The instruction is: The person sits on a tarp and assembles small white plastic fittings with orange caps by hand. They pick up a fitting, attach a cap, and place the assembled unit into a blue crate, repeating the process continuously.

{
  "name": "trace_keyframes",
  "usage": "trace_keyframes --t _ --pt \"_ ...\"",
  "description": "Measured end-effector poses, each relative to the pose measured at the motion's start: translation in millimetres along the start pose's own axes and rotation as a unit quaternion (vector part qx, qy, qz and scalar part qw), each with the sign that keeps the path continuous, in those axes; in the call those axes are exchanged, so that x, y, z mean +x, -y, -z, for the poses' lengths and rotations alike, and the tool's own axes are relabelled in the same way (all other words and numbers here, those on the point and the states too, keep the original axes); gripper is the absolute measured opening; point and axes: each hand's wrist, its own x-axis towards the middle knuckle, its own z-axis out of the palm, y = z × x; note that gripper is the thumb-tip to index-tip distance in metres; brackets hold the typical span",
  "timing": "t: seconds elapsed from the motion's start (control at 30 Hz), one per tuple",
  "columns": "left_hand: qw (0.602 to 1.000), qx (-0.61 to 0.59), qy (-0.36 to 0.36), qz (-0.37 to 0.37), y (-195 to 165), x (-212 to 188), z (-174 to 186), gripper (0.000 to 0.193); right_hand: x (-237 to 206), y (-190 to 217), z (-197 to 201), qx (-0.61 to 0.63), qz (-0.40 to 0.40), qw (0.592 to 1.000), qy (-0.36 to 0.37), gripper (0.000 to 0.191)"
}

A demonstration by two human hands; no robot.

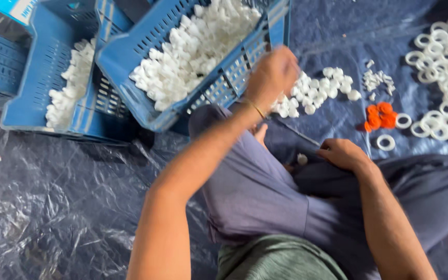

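Left hand [272, 72], blurred, raised at the corner of a tilted blue crate [136, 57] of small white plastic caps [193, 44]; whether its fingers are apart or closed cannot be told. Right hand [344, 154] rests on the lap, fingers curled together, just beside one white cap [302, 159] whose orientation is unclear. Floor: dark plastic sheet [53, 197], bearing loose caps, orange pieces [379, 116] and white rings [447, 67].

At the top left corner, a light blue package [14, 8] with a white label [23, 9] on it is cut by the picture edge, just behind the blue crates [32, 67]. There are no signs or screens.
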Motion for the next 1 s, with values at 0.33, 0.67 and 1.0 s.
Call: trace_keyframes --t 0.33,0.67,1.0 --pt "0.847 0.265 0.135 0.441 252 180 61 0.124 105 -4 58 0.154 -0.011 0.975 -0.160 0.030" --pt "0.844 0.292 0.264 0.365 308 178 25 0.089 133 2 62 0.224 -0.033 0.970 -0.088 0.030" --pt "0.839 0.277 0.180 0.433 313 177 33 0.081 126 -1 57 0.205 -0.014 0.973 -0.102 0.027"
